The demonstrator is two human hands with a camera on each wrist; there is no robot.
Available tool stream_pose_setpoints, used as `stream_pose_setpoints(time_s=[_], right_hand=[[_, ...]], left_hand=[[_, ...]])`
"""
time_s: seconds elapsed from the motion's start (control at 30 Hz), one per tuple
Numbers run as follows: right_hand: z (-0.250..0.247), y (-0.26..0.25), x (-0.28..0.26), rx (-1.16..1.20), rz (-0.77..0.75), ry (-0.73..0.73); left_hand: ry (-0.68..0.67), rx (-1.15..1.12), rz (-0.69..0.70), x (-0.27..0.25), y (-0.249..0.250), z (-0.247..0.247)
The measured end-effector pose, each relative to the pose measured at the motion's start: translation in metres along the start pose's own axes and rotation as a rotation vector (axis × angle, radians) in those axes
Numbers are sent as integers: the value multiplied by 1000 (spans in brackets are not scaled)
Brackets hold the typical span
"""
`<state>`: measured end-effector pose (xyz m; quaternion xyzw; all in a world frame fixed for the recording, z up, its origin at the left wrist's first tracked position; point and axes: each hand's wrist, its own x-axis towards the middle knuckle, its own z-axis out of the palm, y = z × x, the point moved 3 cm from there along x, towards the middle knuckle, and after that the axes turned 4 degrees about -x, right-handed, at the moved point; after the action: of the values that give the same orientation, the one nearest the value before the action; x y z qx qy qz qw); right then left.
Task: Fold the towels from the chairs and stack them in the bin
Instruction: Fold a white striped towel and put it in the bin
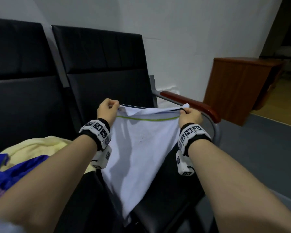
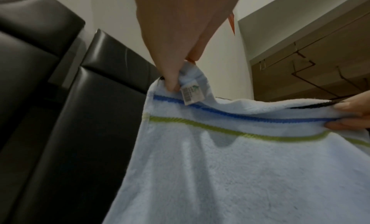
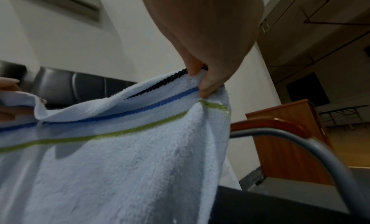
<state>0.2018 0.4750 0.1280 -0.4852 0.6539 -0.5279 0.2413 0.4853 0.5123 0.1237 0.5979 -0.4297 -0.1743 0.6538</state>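
A pale blue towel (image 1: 141, 148) with green, blue and black stripes near its top edge hangs in the air over a black chair seat (image 1: 175, 190). My left hand (image 1: 107, 109) pinches its top left corner, beside a small label (image 2: 190, 92). My right hand (image 1: 189, 115) pinches the top right corner. The top edge is stretched between both hands and the towel (image 2: 220, 172) tapers down towards the seat. In the right wrist view the thumb and fingers clamp the striped hem of the towel (image 3: 124, 164).
A cream towel (image 1: 35, 147) and a blue and purple cloth (image 1: 10, 172) lie on the left chair seat. A chair armrest (image 1: 191, 103) of red wood on a grey metal tube stands just right of my right hand. A brown wooden cabinet (image 1: 238, 88) stands beyond it by the wall.
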Motion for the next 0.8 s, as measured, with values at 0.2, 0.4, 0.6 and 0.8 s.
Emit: stream_pose_setpoints(time_s=[0.2, 0.4, 0.6, 0.8], right_hand=[[30, 50, 24, -102, 83, -15], [40, 78, 29, -169, 140, -4], [45, 88, 31, -190, 192, -79], [51, 110, 7, -348, 284, -387]], left_hand=[[-233, 73, -216, -1, -72, 19], [-330, 720, -477, -5, -125, -9], [-619, 1361, -504, -41, -129, -15], [-597, 1372, -435, -57, -137, -13]])
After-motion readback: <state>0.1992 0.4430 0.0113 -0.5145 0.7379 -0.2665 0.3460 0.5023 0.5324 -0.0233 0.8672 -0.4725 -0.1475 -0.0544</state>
